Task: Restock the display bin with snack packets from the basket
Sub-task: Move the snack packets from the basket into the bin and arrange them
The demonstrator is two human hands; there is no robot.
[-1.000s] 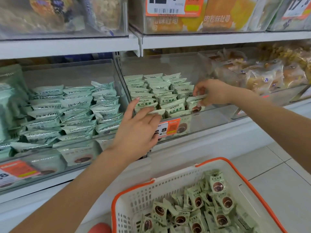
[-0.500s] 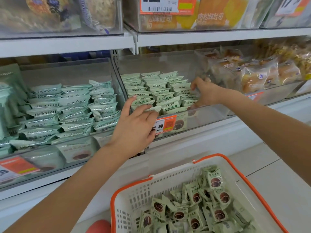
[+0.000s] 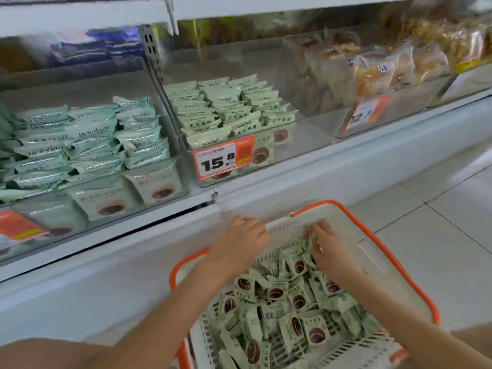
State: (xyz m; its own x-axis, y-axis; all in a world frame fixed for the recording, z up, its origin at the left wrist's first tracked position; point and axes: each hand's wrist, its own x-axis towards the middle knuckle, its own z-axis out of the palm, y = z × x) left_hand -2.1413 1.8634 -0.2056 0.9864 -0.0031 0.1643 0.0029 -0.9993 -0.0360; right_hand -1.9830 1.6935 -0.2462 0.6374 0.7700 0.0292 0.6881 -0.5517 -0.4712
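The white basket point(image 3: 378, 251) with orange rim stands on the floor below the shelf, holding several pale green snack packets point(image 3: 298, 296) with a brown round picture. My left hand point(image 3: 239, 243) is at the basket's far left corner, its fingers curled over the white rim. At the far end of the pile my right hand point(image 3: 328, 249) reaches in, fingertips among the packets; blur hides whether it grips one. The clear display bin point(image 3: 306, 139) with the orange 15.8 price tag point(image 3: 222, 159) sits on the shelf above, holding rows of the same packets point(image 3: 229, 110) on its left side.
A second clear bin point(image 3: 87, 145) of mint green packets stands to the left. A bin of wrapped bread point(image 3: 383, 73) sits to the right. The white shelf front point(image 3: 332, 169) runs just above the basket, and tiled floor point(image 3: 439, 209) lies to the right.
Both hands have left the display bin and dropped into the basket. The view has tilted down and moved closer to the shelf.
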